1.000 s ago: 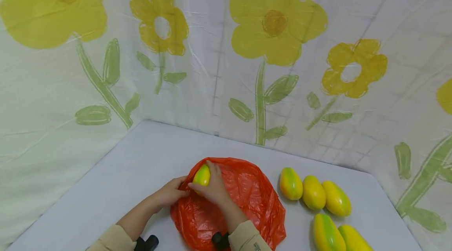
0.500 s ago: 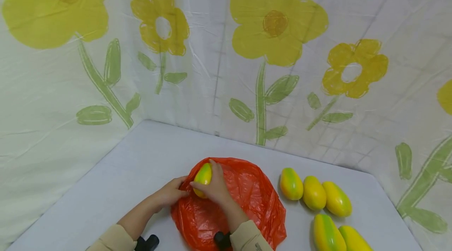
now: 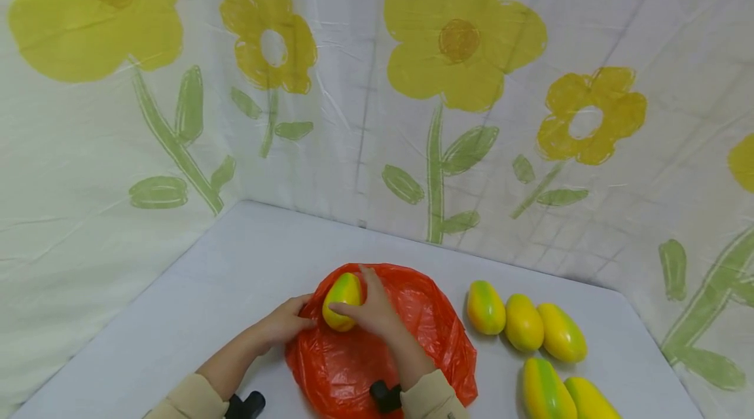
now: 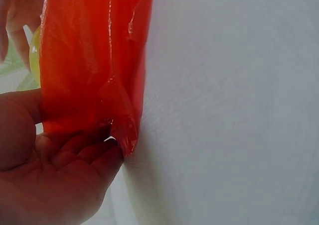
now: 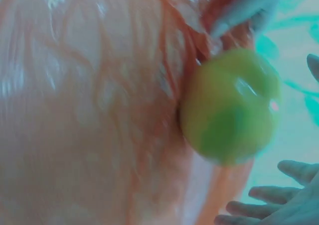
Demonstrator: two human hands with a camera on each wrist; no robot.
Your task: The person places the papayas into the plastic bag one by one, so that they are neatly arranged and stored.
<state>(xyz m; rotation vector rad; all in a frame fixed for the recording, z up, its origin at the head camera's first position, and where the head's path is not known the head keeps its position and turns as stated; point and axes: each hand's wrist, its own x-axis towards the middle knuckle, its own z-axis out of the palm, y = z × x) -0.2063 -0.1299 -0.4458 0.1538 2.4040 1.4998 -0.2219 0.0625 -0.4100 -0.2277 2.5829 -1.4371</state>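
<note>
A red plastic bag (image 3: 400, 314) lies spread with its mouth upward. My left hand (image 3: 285, 322) grips its left rim; in the left wrist view, the thumb and curled fingers (image 4: 89, 155) pinch the film. Inside the bag's left part sits a yellow-green mango (image 3: 340, 304). Just right of it is my right hand (image 3: 377, 311), thumb and fingers apart. The right wrist view shows a gap between that mango (image 5: 232, 108) and the spread fingers (image 5: 269, 195) of my right hand. The bag wall hides most of the mango from the left wrist camera.
Right of the bag, three mangoes (image 3: 524, 321) lie in a row on the white table (image 3: 247, 255). Two more mangoes (image 3: 549, 389) lie nearer the front edge. Behind the table hangs a flower-printed curtain (image 3: 341, 163). Black wrist mounts (image 3: 385, 396) sit under both sleeves.
My right hand has let go of the mango and shifted a little right, its fingers spreading. The mango has moved slightly right within the bag. My left hand stays on the rim.
</note>
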